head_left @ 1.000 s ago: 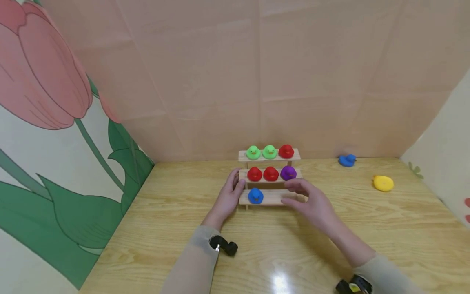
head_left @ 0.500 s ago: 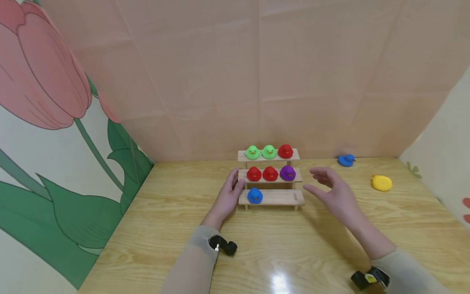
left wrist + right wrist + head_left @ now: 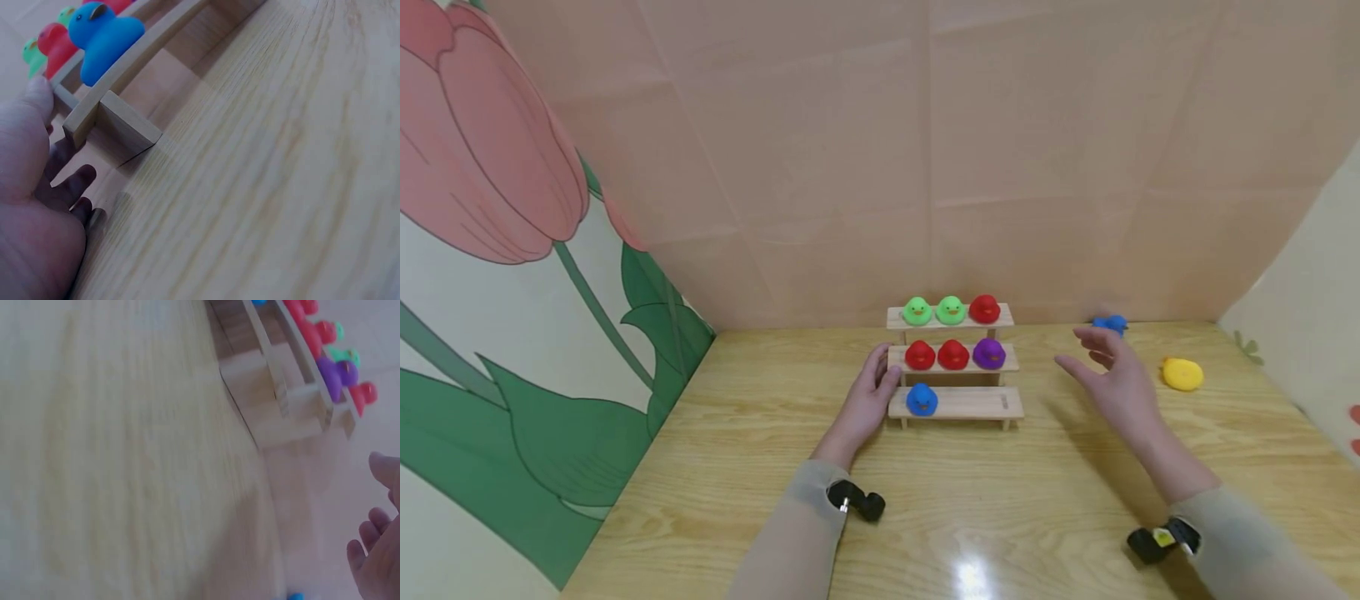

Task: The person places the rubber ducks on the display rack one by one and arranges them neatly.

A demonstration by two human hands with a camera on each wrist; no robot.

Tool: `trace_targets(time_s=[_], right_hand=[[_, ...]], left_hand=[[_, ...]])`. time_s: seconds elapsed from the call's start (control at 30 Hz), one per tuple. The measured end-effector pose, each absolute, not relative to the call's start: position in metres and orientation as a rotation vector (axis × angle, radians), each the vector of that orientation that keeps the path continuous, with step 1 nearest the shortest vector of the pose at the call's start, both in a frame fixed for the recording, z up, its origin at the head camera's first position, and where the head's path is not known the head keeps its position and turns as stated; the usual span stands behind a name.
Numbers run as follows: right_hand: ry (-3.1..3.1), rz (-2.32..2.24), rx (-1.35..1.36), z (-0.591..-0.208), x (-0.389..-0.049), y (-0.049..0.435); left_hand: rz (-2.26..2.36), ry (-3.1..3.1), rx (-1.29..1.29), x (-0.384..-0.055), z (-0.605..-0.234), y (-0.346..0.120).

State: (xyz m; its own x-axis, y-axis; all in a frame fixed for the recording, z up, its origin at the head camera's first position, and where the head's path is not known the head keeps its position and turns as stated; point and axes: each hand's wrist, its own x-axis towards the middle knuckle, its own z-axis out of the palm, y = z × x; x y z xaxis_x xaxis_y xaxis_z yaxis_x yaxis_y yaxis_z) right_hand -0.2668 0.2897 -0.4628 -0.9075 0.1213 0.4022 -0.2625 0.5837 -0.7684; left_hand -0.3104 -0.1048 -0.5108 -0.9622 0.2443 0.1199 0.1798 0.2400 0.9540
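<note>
A three-step wooden stand [image 3: 962, 403] bears small rubber ducks. Its top step carries two green ducks [image 3: 951, 311] and a red duck [image 3: 984, 309]. On the middle step sit two red ducks [image 3: 953, 355] and a purple duck [image 3: 989, 353]. A blue duck [image 3: 922, 400] stands at the left of the bottom step. My left hand [image 3: 863, 407] holds the stand's left end, thumb at the middle step, as the left wrist view shows too. My right hand [image 3: 1118, 390], empty with fingers loosely bent, hovers right of the stand and partly covers another blue duck [image 3: 1112, 322].
A yellow duck [image 3: 1182, 374] lies on its side on the wooden table [image 3: 760, 500], to the right. Behind the table rises a pinkish-brown covering [image 3: 820, 167]. Side panels stand left and right, the left panel [image 3: 587, 400] printed with a tulip.
My right hand has moved away from the stand's bottom step, to the right and slightly farther back, and now overlaps the loose blue duck. My left hand has stayed at the stand's left end.
</note>
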Motion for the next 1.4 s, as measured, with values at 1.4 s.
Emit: trace_targets(time_s=[1.4], right_hand=[[-2.472,1.280,-0.041,-0.487,-0.341,0.368]], left_hand=[[1.865,2.434,0.426,-0.313,-0.514,-0.104]])
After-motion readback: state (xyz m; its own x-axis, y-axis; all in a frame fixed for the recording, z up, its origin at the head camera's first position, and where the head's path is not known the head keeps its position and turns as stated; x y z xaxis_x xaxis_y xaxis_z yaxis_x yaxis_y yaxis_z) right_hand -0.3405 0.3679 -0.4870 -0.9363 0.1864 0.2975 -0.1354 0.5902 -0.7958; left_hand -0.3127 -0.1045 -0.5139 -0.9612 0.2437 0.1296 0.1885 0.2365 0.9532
